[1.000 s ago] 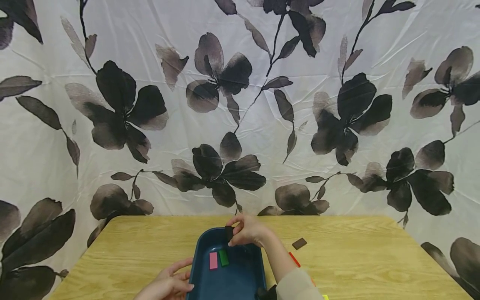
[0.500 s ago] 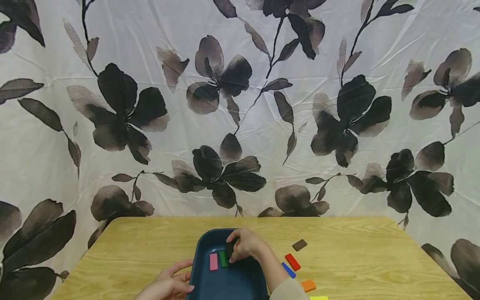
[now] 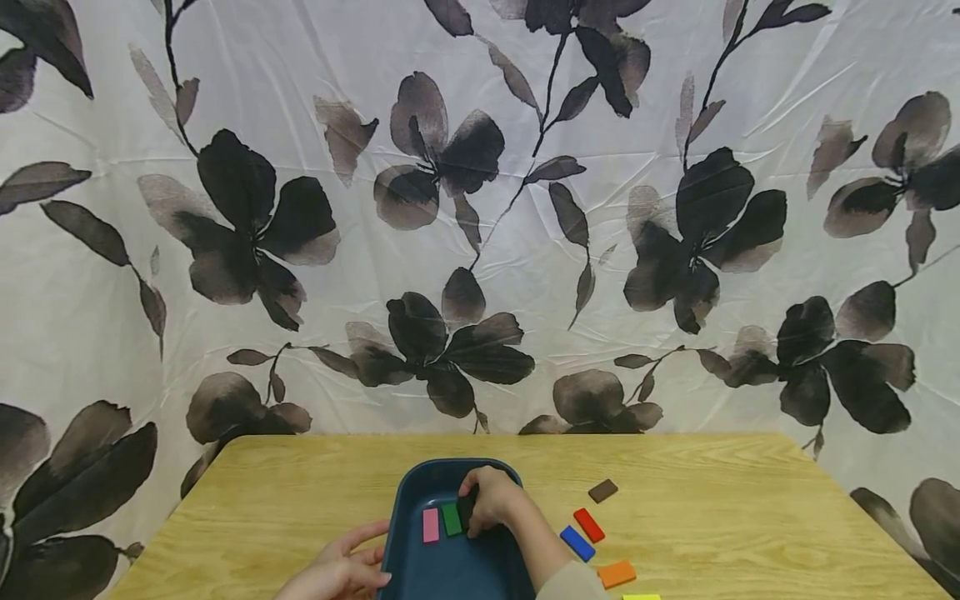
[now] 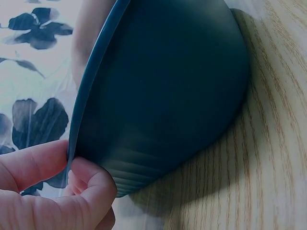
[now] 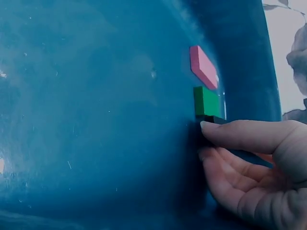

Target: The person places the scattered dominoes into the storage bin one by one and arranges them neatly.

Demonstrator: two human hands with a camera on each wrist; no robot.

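My right hand (image 3: 492,502) reaches into the blue tray (image 3: 442,575) and pinches a black block (image 3: 467,510) between thumb and fingers. In the right wrist view the black block (image 5: 213,120) sits right beside a green block (image 5: 207,102), mostly hidden by my fingers. A pink block (image 5: 203,67) lies past the green one, slightly turned from it. My left hand (image 3: 341,567) grips the tray's left side; the left wrist view shows thumb and finger pinching its rim (image 4: 91,72).
Right of the tray on the wooden table (image 3: 712,517) lie a brown block (image 3: 603,491), a red block (image 3: 588,525), a blue block (image 3: 577,543), an orange block (image 3: 617,574) and a yellow block (image 3: 641,597). A floral cloth (image 3: 525,250) hangs behind the table.
My right hand has brought the black block from above the tray's far rim down beside the green block. The left hand stays on the tray's side.
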